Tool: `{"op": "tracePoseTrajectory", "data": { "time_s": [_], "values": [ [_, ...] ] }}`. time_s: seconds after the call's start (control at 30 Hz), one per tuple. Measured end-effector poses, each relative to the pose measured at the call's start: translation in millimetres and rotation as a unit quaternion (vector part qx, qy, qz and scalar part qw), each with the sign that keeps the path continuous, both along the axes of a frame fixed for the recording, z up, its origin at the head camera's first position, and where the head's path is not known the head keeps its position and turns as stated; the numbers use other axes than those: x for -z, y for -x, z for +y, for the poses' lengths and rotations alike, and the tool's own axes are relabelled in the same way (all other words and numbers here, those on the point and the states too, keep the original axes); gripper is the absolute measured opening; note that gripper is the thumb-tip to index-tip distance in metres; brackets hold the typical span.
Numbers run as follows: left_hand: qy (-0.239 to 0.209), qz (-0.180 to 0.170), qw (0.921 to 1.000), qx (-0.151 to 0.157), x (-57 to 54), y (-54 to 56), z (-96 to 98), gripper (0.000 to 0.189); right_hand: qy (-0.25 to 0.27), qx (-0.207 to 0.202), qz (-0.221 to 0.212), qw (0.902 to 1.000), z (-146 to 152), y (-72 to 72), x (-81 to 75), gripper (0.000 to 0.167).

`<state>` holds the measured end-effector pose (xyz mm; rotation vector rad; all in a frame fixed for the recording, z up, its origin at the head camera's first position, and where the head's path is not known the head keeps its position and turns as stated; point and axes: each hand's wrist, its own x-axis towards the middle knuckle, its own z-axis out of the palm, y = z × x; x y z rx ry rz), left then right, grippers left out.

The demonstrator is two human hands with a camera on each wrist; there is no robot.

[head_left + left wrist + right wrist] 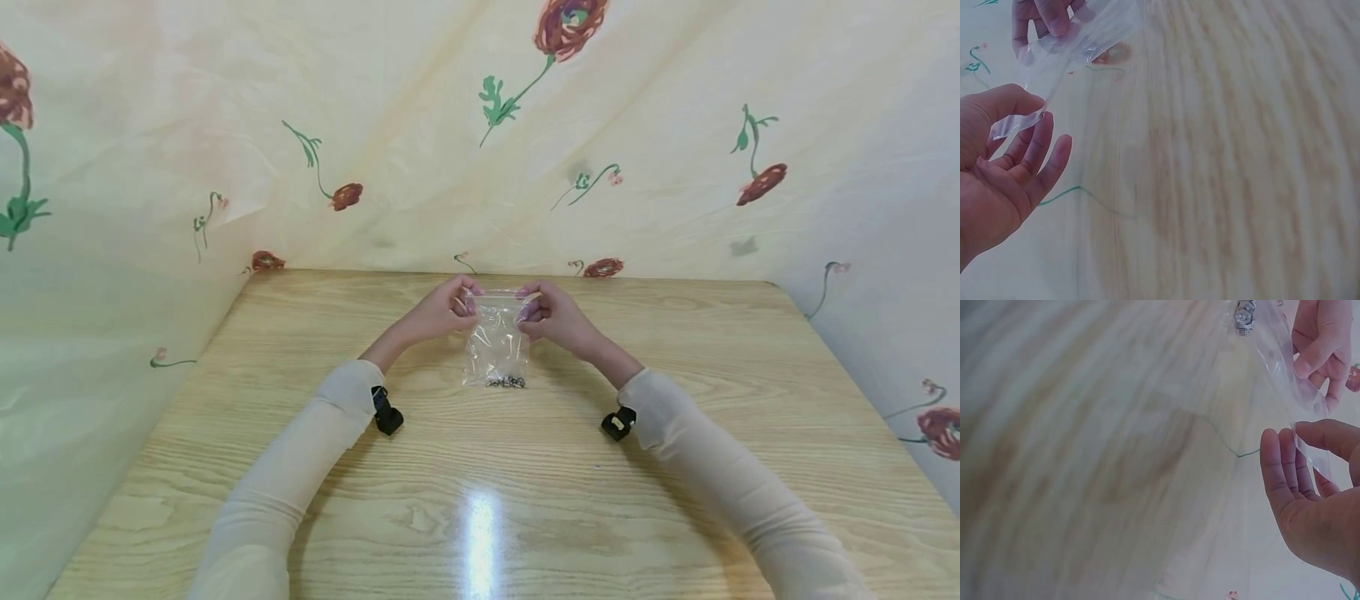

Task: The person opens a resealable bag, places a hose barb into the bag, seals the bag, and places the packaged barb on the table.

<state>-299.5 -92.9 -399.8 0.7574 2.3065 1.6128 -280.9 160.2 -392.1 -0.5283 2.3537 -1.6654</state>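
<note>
Both hands hold up a clear zip-lock bag [497,337] by its top corners in the head view. My left hand [447,307] pinches the left edge between thumb and fingers, and my right hand [557,317] pinches the right edge. Small metal screws [507,382] with nuts lie gathered at the bag's bottom right; in the right wrist view a threaded screw [1244,317] shows through the plastic. The left wrist view has the left thumb pressing the bag's plastic [1085,37] against the fingers, with the other hand beyond it.
A light wood-grain table [480,467] spreads under the arms, with a bright light reflection near its front. Floral cloth [420,100] hangs behind the table and along both sides. Black wrist cameras are strapped at both sleeve cuffs.
</note>
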Motion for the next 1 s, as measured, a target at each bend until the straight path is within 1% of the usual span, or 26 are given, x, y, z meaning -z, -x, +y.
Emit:
{"op": "tracePoseTrajectory", "data": {
  "time_s": [0.2,0.47,0.77,1.0],
  "values": [
    [0.012,0.005,0.9999,-0.005,1.5,1.9,-0.2,0.043,-0.008,-0.009,0.012,0.9999,0,1.3,0.8,0.051],
    [0.024,0.005,0.9997,-0.002,6.0,6.1,0.7,0.041,-0.022,-0.021,0.004,0.9995,1,4.5,3.6,0.052],
    [0.040,-0.008,0.9992,0.001,8.7,8.5,0.4,0.040,-0.027,-0.026,-0.001,0.9993,2,9.5,8.5,0.051],
    [0.050,-0.015,0.9986,0.003,11.0,11.4,0.7,0.039,-0.040,-0.024,0.005,0.9989,2,12.9,12.0,0.051]
  ]
}}
